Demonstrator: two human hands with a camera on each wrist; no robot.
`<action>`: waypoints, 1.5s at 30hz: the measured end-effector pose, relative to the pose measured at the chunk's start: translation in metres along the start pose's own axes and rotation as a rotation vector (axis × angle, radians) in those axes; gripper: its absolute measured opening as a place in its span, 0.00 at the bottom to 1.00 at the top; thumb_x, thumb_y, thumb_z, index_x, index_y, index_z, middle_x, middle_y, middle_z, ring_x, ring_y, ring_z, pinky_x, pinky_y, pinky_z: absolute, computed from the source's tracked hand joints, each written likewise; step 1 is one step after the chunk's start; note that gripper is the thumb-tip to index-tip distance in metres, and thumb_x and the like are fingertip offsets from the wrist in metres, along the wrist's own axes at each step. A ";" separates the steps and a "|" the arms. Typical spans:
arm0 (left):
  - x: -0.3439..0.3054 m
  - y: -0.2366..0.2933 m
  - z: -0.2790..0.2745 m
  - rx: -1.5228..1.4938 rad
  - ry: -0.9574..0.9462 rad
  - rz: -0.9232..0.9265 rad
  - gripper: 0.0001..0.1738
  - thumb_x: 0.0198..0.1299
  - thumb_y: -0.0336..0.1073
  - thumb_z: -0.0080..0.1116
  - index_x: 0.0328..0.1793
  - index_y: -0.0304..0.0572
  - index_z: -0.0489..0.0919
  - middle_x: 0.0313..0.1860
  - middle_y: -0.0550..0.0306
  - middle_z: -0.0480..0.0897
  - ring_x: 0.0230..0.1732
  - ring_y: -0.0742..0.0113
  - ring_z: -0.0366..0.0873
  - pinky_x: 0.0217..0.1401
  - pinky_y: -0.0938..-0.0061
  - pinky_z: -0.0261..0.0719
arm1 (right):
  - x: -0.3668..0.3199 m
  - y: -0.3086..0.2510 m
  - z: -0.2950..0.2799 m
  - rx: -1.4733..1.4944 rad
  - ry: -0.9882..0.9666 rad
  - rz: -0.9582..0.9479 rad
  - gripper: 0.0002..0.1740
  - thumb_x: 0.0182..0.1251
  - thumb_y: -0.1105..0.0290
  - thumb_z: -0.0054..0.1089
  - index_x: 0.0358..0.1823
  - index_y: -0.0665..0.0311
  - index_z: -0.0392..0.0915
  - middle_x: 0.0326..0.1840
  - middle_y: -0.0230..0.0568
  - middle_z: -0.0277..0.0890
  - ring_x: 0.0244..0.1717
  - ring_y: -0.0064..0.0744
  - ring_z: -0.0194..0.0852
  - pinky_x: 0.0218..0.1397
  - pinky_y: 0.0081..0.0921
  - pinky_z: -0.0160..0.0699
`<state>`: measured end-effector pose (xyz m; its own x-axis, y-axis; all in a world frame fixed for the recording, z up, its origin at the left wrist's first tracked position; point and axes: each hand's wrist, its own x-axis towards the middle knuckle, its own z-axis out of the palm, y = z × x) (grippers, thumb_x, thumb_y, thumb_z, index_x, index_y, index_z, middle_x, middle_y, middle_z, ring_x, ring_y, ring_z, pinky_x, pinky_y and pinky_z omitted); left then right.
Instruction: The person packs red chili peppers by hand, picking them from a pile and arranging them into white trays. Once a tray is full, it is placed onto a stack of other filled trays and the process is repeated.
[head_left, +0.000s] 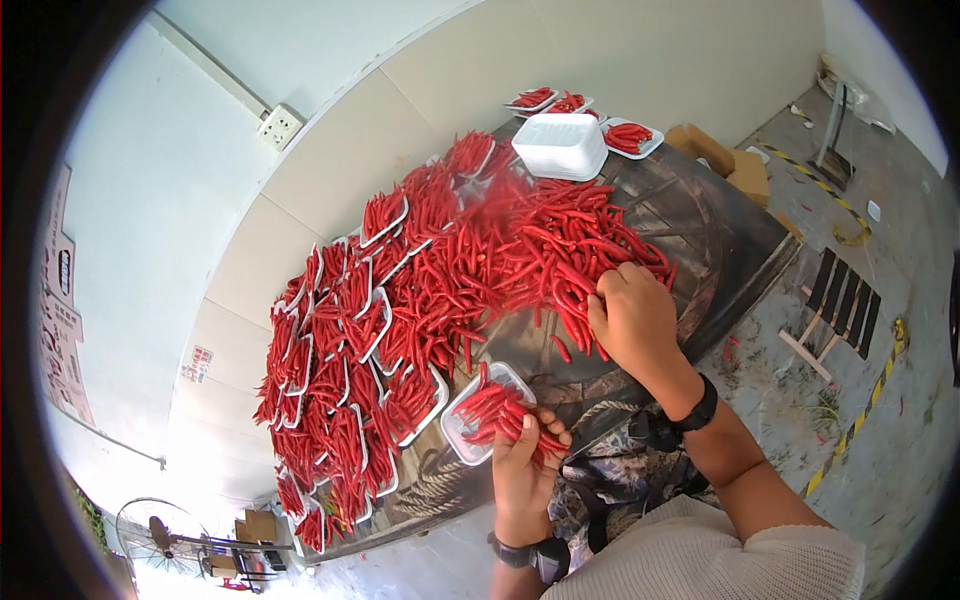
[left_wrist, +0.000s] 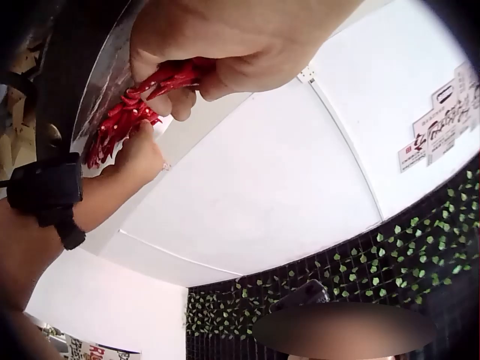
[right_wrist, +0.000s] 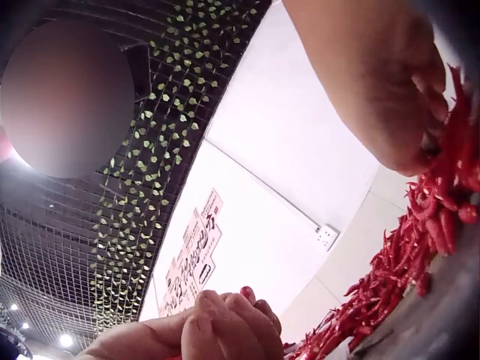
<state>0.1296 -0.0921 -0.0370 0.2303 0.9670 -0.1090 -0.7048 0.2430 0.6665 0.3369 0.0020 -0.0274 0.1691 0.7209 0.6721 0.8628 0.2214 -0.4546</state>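
My left hand [head_left: 525,475] grips a bunch of red chili peppers [head_left: 492,408], thumb on top and fingers curled beneath. The bunch overlaps a white foam tray [head_left: 461,440] at the table's near edge in the head view. From the left wrist, pepper stems [left_wrist: 180,73] show between the thumb and fingers. My right hand [head_left: 637,318] is at the near right edge of a big loose pile of chili peppers [head_left: 540,245]. Its fingers curl in at the peppers, and in the right wrist view peppers [right_wrist: 457,150] lie right at the fingertips.
Several pepper-filled trays [head_left: 415,405] crowd the left of the dark table [head_left: 735,235]. A stack of white trays [head_left: 560,147] stands at the back, with filled trays [head_left: 630,138] around it. A slatted stool [head_left: 840,305] and cardboard boxes [head_left: 745,175] are to the right.
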 end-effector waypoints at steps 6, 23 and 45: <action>0.000 0.005 0.025 0.123 0.184 0.055 0.14 0.75 0.31 0.49 0.63 0.37 0.71 0.59 0.44 0.80 0.57 0.55 0.82 0.56 0.64 0.86 | -0.026 -0.044 -0.037 0.460 -0.161 -0.037 0.08 0.56 0.69 0.68 0.27 0.60 0.76 0.27 0.41 0.72 0.33 0.47 0.75 0.34 0.42 0.72; -0.026 0.023 -0.013 -0.051 0.176 0.200 0.12 0.70 0.25 0.54 0.59 0.36 0.73 0.48 0.52 0.81 0.47 0.64 0.80 0.51 0.68 0.85 | -0.030 -0.041 0.018 -0.031 -0.278 -0.171 0.07 0.56 0.72 0.68 0.31 0.64 0.77 0.34 0.43 0.70 0.38 0.47 0.77 0.37 0.40 0.75; -0.030 0.020 -0.027 0.177 0.083 -0.002 0.14 0.68 0.26 0.59 0.57 0.36 0.72 0.44 0.52 0.81 0.38 0.63 0.81 0.40 0.70 0.81 | -0.022 -0.056 -0.013 0.804 -0.375 -0.319 0.16 0.50 0.66 0.78 0.36 0.62 0.80 0.39 0.40 0.79 0.43 0.45 0.78 0.45 0.36 0.76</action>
<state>0.0901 -0.1140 -0.0404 0.1705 0.9712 -0.1662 -0.5737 0.2350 0.7846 0.2913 -0.0354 -0.0090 -0.3035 0.6811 0.6663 0.2302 0.7310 -0.6424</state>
